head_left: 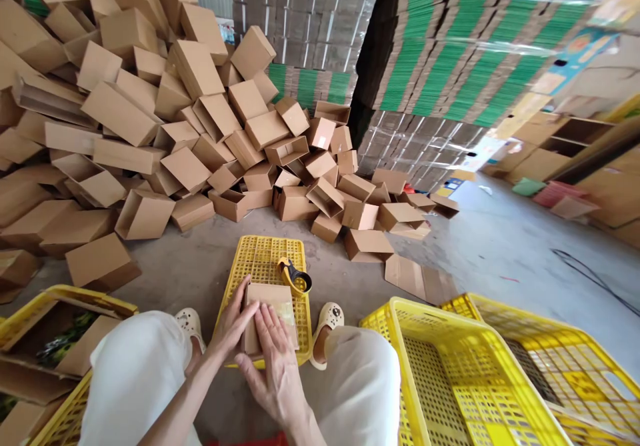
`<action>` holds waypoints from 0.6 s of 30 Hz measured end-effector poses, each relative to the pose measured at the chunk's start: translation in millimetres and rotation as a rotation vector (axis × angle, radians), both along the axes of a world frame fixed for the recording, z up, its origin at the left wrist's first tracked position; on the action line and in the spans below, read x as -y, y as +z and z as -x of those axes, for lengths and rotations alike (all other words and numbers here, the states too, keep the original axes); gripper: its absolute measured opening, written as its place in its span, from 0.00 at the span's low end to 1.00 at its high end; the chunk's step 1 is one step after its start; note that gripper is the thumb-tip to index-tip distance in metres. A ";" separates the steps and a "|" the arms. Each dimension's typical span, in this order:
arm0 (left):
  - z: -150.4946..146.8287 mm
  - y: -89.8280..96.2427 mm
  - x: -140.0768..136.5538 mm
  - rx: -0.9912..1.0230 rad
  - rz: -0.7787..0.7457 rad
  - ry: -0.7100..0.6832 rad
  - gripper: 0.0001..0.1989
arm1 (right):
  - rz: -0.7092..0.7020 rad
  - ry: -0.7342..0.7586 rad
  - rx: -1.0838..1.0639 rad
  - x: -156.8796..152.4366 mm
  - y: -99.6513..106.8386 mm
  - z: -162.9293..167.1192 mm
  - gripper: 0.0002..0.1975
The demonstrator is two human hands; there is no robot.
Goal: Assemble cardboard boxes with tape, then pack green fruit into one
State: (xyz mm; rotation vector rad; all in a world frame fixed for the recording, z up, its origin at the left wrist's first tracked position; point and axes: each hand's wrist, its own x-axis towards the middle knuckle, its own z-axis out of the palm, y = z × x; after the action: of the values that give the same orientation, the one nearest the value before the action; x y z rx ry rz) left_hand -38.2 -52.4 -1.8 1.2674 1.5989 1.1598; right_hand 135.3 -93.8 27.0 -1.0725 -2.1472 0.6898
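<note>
A small closed cardboard box (269, 293) lies on an upturned yellow plastic crate (257, 249) between my knees. A shiny strip of clear tape shows on the right part of its top. My left hand (234, 323) holds the box's left side, fingers along the wall and thumb over the top edge. Flat on the top lies my right hand (275, 366), its fingers stretched out toward the far side and its thumb apart. Just beyond the box, a yellow and black tape dispenser (295, 278) rests on the crate, touched by neither hand.
A big heap of open cardboard boxes (195, 133) fills the floor ahead and left. Yellow crates (450, 339) stand at my right. Another yellow crate (120, 305) at my left contains a carton. Stacked flattened cardboard (450, 46) rises behind, and a black cable (595, 278) lies far right.
</note>
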 end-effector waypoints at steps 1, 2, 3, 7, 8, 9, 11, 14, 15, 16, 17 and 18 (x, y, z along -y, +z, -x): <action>4.2 5.9 -4.4 0.030 -0.006 -0.013 0.34 | -0.011 0.024 0.005 -0.6 0.5 2.3 0.40; 8.9 9.9 -7.3 0.056 -0.009 -0.024 0.33 | -0.018 0.035 0.012 -2.4 0.7 3.8 0.38; 13.6 12.1 -8.6 0.076 -0.008 -0.030 0.32 | -0.019 0.029 0.021 -5.2 0.7 4.5 0.34; 29.3 10.1 -3.6 0.118 0.023 -0.015 0.34 | 0.053 -0.118 -0.044 -24.8 -5.5 0.2 0.27; 32.2 8.8 -1.3 0.126 0.035 -0.008 0.35 | 0.101 -0.153 -0.099 -30.0 -8.8 -1.7 0.27; 34.8 7.7 1.2 0.132 0.044 0.001 0.35 | 0.165 -0.175 -0.165 -34.8 -12.5 -3.3 0.28; 39.7 6.8 5.9 0.140 0.053 0.020 0.37 | 0.346 -0.183 -0.313 -41.9 -20.7 -5.3 0.31; 47.5 9.1 11.8 0.187 0.065 0.017 0.37 | 0.639 -0.093 -0.583 -47.2 -30.7 -4.4 0.43; 50.2 10.4 12.8 0.217 0.076 -0.005 0.37 | 0.718 -0.041 -0.675 -48.2 -32.5 -3.3 0.48; 52.8 11.8 13.0 0.248 0.089 -0.034 0.37 | 0.781 0.013 -0.755 -49.1 -33.5 -2.0 0.53; 55.4 13.1 12.3 0.274 0.102 -0.065 0.38 | 0.826 0.053 -0.817 -49.9 -33.6 -0.7 0.56; 57.6 13.9 10.7 0.292 0.113 -0.093 0.38 | 0.856 0.071 -0.857 -50.8 -33.2 0.5 0.58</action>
State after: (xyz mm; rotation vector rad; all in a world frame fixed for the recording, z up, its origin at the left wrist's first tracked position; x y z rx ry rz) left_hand -95.8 -63.0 12.1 1.0359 1.3562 1.1228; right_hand 134.8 -43.0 -6.1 -0.8263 -1.1318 1.8025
